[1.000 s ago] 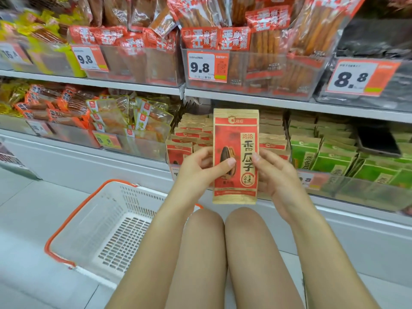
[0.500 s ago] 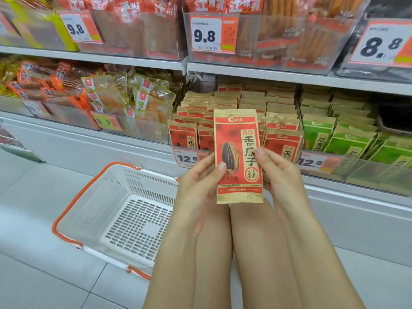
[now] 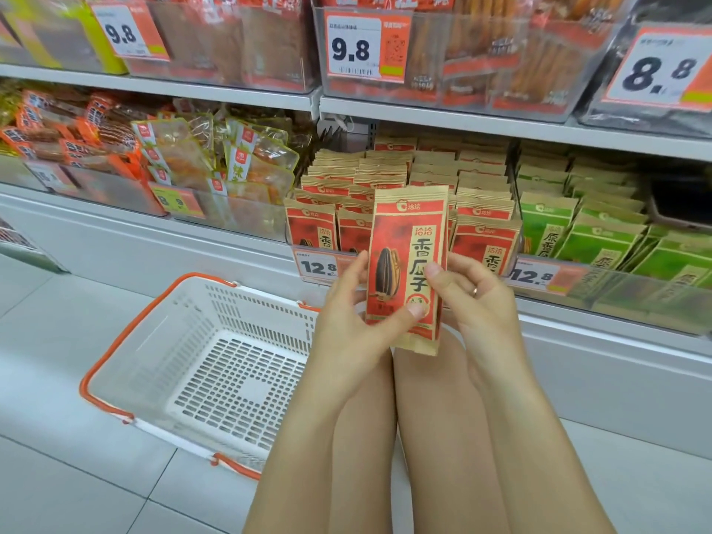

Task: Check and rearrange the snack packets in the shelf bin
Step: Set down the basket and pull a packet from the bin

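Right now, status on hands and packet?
Left hand and right hand both grip red packet, upright before the red-packet bin. Basket empty. Nothing blocking.

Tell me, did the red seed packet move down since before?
Yes. The red seed packet dropped against the shelf bin: its top edge sits lower over the packets behind, both hands holding it.

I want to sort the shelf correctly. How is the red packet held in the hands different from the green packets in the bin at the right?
The held red packet has a red panel with a dark sunflower seed drawing; the green packets have green panels. The red packet is out of the shelf, upright, gripped by the left hand and right hand; the green packets stand in rows in their bin. Both have tan paper edges and the same logo on top.
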Motion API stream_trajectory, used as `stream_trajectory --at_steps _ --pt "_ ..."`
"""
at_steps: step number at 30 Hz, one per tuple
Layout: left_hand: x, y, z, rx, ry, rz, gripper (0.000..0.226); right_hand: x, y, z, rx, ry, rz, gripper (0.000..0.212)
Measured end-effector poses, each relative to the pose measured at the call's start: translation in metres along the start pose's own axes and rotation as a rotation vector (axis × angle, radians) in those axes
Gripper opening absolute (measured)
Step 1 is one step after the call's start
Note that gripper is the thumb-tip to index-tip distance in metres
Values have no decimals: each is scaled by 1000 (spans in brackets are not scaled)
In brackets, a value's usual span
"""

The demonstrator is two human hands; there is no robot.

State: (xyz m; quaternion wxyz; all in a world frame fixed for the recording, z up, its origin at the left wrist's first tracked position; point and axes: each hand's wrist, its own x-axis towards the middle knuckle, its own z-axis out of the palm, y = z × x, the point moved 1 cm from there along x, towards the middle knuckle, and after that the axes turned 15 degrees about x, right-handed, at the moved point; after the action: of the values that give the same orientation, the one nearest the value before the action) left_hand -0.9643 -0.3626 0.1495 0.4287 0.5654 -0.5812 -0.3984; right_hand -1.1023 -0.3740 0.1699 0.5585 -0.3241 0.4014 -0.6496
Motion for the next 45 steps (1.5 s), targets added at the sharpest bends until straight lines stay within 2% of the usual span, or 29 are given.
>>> stream_trajectory --at_steps 1,2,4,6,9,11,14,16,21,23,28,34,40,43,45 --pt "-1 0 2 36 -30 -7 99 -1 0 1 -32 -5 -8 21" --pt "-2 1 5 67 -57 -16 99 -1 -1 3 -63 -16 -16 24" --pt "-2 2 7 40 -75 -3 75 -2 -3 7 -122 -61 -35 26" --pt "-3 5 6 -75 -91 0 65 -4 -10 13 -145 -109 -47 26" --pt "-3 7 1 -165 -159 7 72 -3 -24 19 -142 -105 -88 32" --pt "-3 8 -2 -177 -187 -6 76 3 -34 22 -144 -84 -124 20" --pt "-2 6 -1 -176 -206 -15 69 12 -43 26 -241 -71 -207 9" --pt "-2 6 0 -194 -223 -21 66 15 -46 28 -271 -78 -228 8" --pt "-2 9 -2 -255 -274 -28 83 15 -47 30 -272 -85 -241 10" --pt "-2 9 -2 -262 -271 -32 78 15 -47 30 -258 -86 -242 10" --pt "-3 9 -5 -269 -252 -16 60 13 -47 31 -250 -72 -245 10" --pt "-2 10 -6 -221 -163 -22 74 9 -42 31 -188 -57 -193 8" --pt "5 18 -16 -443 85 -136 77 -16 -18 16 -199 -139 13 8" --pt "4 19 -17 -484 124 -142 78 -27 -10 18 -166 -175 49 6" --pt "3 17 -16 -490 143 -141 81 -29 -8 20 -143 -185 49 13"
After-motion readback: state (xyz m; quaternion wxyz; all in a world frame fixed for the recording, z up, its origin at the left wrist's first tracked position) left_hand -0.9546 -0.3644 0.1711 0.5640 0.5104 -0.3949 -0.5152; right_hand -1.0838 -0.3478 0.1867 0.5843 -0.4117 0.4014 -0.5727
